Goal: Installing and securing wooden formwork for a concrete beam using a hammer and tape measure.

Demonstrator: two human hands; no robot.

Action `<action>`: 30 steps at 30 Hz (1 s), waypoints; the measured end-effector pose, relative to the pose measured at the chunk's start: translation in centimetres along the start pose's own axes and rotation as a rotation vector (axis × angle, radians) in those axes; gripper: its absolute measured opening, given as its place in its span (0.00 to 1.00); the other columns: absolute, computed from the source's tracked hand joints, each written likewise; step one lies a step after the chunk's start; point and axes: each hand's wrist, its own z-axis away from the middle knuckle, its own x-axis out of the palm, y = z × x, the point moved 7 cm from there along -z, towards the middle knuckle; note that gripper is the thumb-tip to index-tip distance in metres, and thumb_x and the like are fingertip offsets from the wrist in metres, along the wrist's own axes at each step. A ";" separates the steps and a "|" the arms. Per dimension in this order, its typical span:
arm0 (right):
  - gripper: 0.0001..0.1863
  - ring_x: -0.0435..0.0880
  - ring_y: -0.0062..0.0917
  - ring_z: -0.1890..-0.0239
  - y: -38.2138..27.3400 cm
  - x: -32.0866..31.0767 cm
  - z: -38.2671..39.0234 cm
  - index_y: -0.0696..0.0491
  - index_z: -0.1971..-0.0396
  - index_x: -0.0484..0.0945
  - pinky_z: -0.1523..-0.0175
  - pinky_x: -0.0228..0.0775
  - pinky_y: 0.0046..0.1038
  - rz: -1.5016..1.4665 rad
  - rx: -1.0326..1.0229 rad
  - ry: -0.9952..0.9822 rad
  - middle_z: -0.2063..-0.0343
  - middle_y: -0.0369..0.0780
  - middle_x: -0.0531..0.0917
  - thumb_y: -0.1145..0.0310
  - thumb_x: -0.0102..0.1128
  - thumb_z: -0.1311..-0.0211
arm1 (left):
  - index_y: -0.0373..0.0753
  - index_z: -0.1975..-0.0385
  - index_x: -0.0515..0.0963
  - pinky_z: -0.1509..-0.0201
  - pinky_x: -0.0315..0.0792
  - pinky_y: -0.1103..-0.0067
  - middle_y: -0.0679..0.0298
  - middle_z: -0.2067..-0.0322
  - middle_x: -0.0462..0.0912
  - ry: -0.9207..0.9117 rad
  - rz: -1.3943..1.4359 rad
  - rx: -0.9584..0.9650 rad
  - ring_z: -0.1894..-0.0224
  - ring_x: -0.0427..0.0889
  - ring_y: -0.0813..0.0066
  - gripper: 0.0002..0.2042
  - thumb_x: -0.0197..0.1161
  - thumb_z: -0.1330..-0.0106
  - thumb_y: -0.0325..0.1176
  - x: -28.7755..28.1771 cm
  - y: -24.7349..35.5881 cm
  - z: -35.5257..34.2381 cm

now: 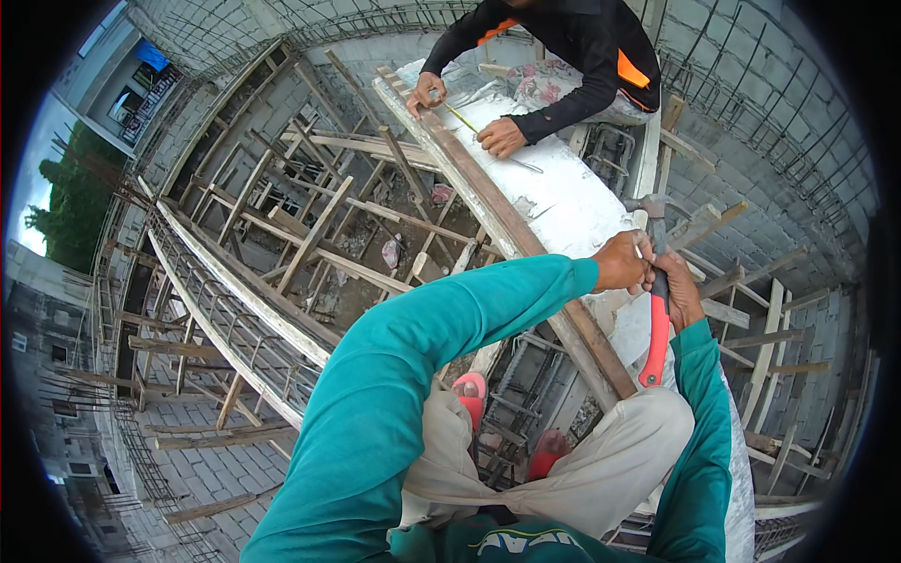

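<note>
Grey block walls [779, 127] are rising around a building site full of timber props [314, 235] and steel bars [699, 38]. Close to the person's body, a hammer [659, 324] with a red and black handle is standing nearly upright over the edge of a white slab [572, 192], its metal head pointing away from the person. Wrapping around the dark part of the handle, the right hand [679, 289] is gripping it firmly. Just beside it, the left hand [619, 261] is curling its fingers in close to the handle; whether it is pinching anything I cannot tell. Teal sleeves [404, 347] are covering both arms.

Along the slab's left side, a long brown plank [502, 220] is running diagonally, passing under the left forearm and ending near the bent knee of the beige trousers [629, 441]. Red slippers [547, 455] are showing below, among the steelwork.

Across the slab, a co-worker in a black top with orange patches [638, 70] is leaning in, one hand [427, 94] resting at the plank, the other [502, 137] lying nearer the slab, while a yellow measuring tape [460, 117] is stretching between them. Farther left, a narrow rebar cage [230, 314] is curving between pale boards, and beyond it a green tree [80, 192] is standing against the sky.
</note>
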 end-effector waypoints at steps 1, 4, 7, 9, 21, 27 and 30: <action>0.15 0.77 0.16 0.78 0.8 -0.3 -0.7 0.57 0.51 0.74 0.74 0.73 0.19 -0.087 0.029 -0.014 0.75 0.34 0.77 0.68 0.63 0.33 | 0.28 0.61 0.72 0.73 0.79 0.76 0.57 0.71 0.83 -0.031 0.024 0.007 0.72 0.82 0.73 0.05 0.58 0.32 0.21 -0.4 -0.6 -0.3; 0.14 0.76 0.16 0.77 0.8 -1.2 -0.4 0.57 0.52 0.75 0.75 0.73 0.20 -0.127 0.014 0.033 0.75 0.35 0.77 0.68 0.62 0.33 | 0.27 0.66 0.76 0.70 0.80 0.76 0.59 0.73 0.84 0.058 -0.150 0.110 0.70 0.84 0.73 0.03 0.61 0.35 0.21 -0.3 1.3 0.4; 0.13 0.75 0.16 0.77 0.8 -1.2 -1.1 0.58 0.53 0.75 0.75 0.72 0.20 -0.222 0.000 0.026 0.74 0.35 0.77 0.68 0.62 0.33 | 0.25 0.66 0.79 0.68 0.81 0.75 0.58 0.74 0.85 0.076 -0.524 0.425 0.70 0.86 0.73 0.04 0.62 0.38 0.19 -0.3 3.4 1.1; 0.11 0.75 0.15 0.76 1.3 -1.4 -1.6 0.57 0.54 0.76 0.75 0.72 0.20 -0.220 0.004 0.007 0.73 0.34 0.77 0.68 0.61 0.31 | 0.24 0.62 0.79 0.66 0.82 0.73 0.55 0.73 0.85 0.072 -0.328 0.348 0.72 0.88 0.69 0.07 0.60 0.39 0.17 -0.6 2.7 0.9; 0.15 0.76 0.18 0.82 1.6 -0.1 1.1 0.53 0.49 0.70 0.84 0.69 0.18 -0.139 0.077 0.050 0.73 0.36 0.78 0.66 0.61 0.29 | 0.25 0.67 0.75 0.53 0.74 0.54 0.36 0.69 0.79 0.546 -0.482 0.753 0.61 0.81 0.35 0.12 0.56 0.32 0.32 -3.4 5.3 1.6; 0.20 0.73 0.15 0.84 1.7 -4.7 2.3 0.58 0.44 0.69 0.85 0.65 0.19 0.394 0.039 0.245 0.75 0.36 0.75 0.73 0.56 0.35 | 0.26 0.66 0.77 0.53 0.76 0.57 0.37 0.65 0.83 0.337 -0.720 0.200 0.57 0.83 0.37 0.12 0.61 0.37 0.33 -6.3 -2.4 0.4; 0.21 0.73 0.15 0.83 -0.8 -5.2 6.4 0.56 0.42 0.72 0.80 0.67 0.19 0.496 -0.148 0.314 0.74 0.35 0.76 0.66 0.57 0.31 | 0.28 0.71 0.78 0.54 0.77 0.61 0.41 0.67 0.84 0.004 -0.773 0.140 0.58 0.84 0.43 0.10 0.63 0.41 0.32 -3.8 -5.0 2.1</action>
